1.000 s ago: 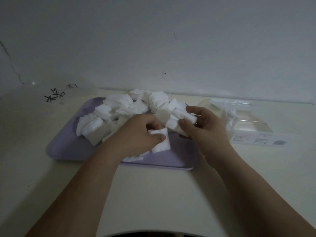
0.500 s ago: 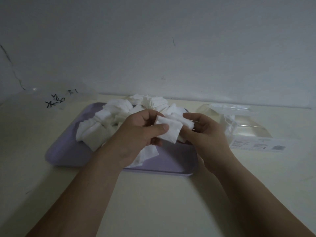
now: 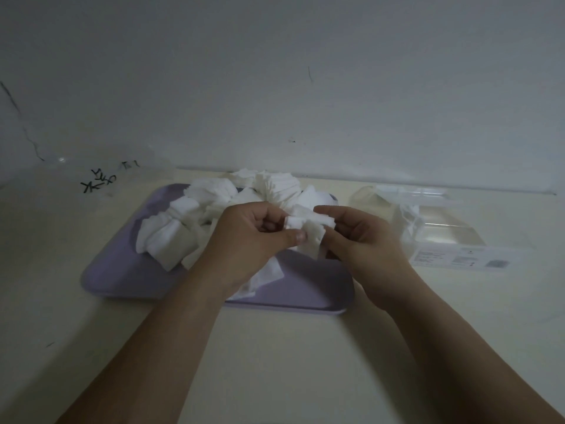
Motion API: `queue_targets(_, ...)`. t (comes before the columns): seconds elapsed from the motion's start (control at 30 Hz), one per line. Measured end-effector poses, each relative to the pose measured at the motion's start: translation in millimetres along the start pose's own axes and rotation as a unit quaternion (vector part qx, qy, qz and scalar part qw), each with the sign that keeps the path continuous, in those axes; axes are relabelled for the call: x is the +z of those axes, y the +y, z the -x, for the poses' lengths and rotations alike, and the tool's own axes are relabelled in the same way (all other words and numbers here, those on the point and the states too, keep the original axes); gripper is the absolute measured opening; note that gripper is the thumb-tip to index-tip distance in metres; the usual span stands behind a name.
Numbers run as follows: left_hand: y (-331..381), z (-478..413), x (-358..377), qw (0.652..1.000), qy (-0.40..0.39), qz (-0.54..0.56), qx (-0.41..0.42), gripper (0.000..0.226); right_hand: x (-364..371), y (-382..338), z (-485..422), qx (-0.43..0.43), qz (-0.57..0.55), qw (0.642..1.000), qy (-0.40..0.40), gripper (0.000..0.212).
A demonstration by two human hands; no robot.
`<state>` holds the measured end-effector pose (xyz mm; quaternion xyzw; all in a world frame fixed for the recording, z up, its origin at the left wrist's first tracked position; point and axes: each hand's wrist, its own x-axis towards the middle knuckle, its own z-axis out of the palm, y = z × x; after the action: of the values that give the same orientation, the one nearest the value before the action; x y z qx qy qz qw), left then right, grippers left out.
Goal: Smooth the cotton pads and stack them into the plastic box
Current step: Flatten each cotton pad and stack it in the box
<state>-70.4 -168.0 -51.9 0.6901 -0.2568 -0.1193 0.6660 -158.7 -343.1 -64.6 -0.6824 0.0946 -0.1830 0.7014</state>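
A heap of white cotton pads [image 3: 214, 215] lies on a lilac tray [image 3: 122, 270] at the table's middle. Above the tray's right half, my left hand [image 3: 247, 243] and my right hand [image 3: 363, 240] both pinch a small bundle of cotton pads [image 3: 308, 234] held between them, thumbs on the near side. A clear plastic box [image 3: 440, 228] lies to the right of the tray, with a few white pads inside at its left end. More pads [image 3: 266, 276] lie under my left wrist.
The cream table runs up to a pale wall at the back. Black scribbles [image 3: 97, 182] mark a clear plastic item at the far left. A printed label [image 3: 458, 258] sits on the box's near side.
Both hands have lifted the small bundle of pads slightly and drawn closer together over it. The view has shifted a little; the tray and box stay in place.
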Motion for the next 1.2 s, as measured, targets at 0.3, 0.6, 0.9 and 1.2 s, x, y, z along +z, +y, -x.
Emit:
queue_targets(0.3, 2.3, 0.4, 1.7, 1.0, 0.013, -0.013, -0.005, 0.018, 1.1, -1.4, 0.4, -0.002, -0.002, 1.0, -0.004, 0.024)
queue_targets(0.6, -3.0, -3.6, 1.0, 0.995, 0.064, -0.074, -0.033, 0.041, 0.2, -3.0, 3.9, -0.006, 0.003, 0.998, -0.064, 0.055)
queue_targets(0.9, -1.3, 1.4, 3.7, 0.997, -0.077, -0.007, -0.024, 0.019, 6.3, -9.2, 6.8, 0.064, 0.006, 0.996, -0.058, 0.06)
queue_targets(1.2, -9.4, 5.6, 25.5, 0.988, -0.039, -0.131, 0.067, 0.022, 12.5, -5.9, 7.7, 0.06, 0.038, 0.997, -0.026, 0.092)
